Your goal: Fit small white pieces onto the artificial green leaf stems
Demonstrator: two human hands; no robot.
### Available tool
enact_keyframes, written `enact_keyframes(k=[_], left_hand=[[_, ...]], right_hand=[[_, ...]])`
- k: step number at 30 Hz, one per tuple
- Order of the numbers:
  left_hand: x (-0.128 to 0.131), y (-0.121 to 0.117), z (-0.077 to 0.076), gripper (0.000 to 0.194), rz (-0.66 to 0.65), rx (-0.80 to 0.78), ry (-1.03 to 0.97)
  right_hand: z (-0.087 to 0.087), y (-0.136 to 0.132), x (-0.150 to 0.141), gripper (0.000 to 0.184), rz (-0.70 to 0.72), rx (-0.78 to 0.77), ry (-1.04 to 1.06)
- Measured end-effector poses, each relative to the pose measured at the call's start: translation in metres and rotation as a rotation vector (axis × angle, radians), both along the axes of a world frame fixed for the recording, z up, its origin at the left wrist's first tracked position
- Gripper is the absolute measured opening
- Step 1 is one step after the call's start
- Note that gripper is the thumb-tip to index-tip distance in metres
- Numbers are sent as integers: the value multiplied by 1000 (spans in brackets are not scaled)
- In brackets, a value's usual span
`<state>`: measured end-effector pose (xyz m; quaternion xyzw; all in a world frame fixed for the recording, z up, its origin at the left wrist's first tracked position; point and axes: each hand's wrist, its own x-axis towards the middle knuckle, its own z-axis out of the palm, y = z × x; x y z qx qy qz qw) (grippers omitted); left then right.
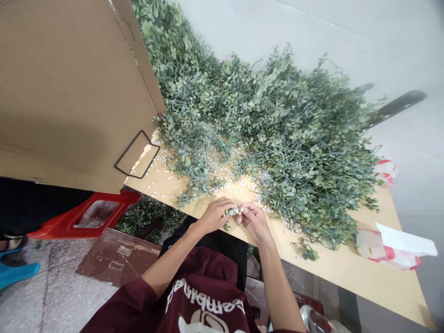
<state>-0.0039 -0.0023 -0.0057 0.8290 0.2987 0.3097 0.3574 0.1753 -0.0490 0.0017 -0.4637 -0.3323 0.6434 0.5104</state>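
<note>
My left hand (215, 215) and my right hand (255, 221) meet at the near edge of a tan table (364, 273). Both are closed in a pinch on the same small pale green sprig piece (233, 212) held between their fingertips. Just beyond the hands a large heap of artificial green foliage (270, 138) covers most of the tabletop. Small white beads (157, 173) lie scattered on the table by the heap's near side.
A big cardboard box (69, 88) with a black wire handle stands at the left. A red plastic stool (86, 215) sits on the floor below it. A red-and-white plastic bag (391, 249) lies at the table's right end, another (385, 170) behind it.
</note>
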Motion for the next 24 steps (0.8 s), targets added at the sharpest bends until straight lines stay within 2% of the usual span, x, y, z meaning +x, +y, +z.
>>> enact_keyframes(k=[9,24], left_hand=[[0,1,-2,17,3,-17,14],[1,2,-2,18,4,-33,28]], right_hand=[[-2,1,1,18,17,5,58],[-3,2,-1,24,-9,-10,-40]])
